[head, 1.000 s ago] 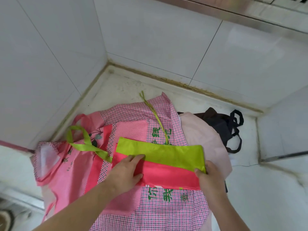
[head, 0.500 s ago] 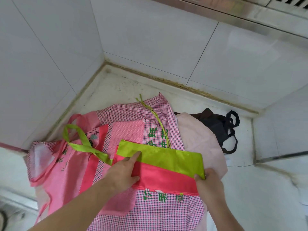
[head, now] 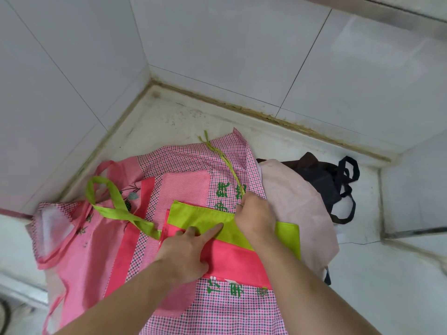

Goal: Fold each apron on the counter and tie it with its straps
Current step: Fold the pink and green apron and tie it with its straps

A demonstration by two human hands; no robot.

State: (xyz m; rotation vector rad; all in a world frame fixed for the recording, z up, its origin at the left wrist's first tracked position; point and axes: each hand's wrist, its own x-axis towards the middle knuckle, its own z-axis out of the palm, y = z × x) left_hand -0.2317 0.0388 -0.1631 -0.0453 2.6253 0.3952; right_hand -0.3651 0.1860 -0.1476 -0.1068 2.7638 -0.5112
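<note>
The right hand has been moved from the folded apron's right end to pinch the thin strap running away from it, while the apron, lying crosswise, is pressed by the left hand's straight fingers.

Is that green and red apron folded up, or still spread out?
Folded. The green and red apron lies as a narrow band on the checked apron. The left hand presses it; the right hand pinches its thin green strap, still untied.

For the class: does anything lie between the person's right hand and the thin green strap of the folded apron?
Nothing visible does. The right hand is already at the thin green strap, fingers curled at its near end, while the left hand presses the folded green-and-pink apron.
</note>
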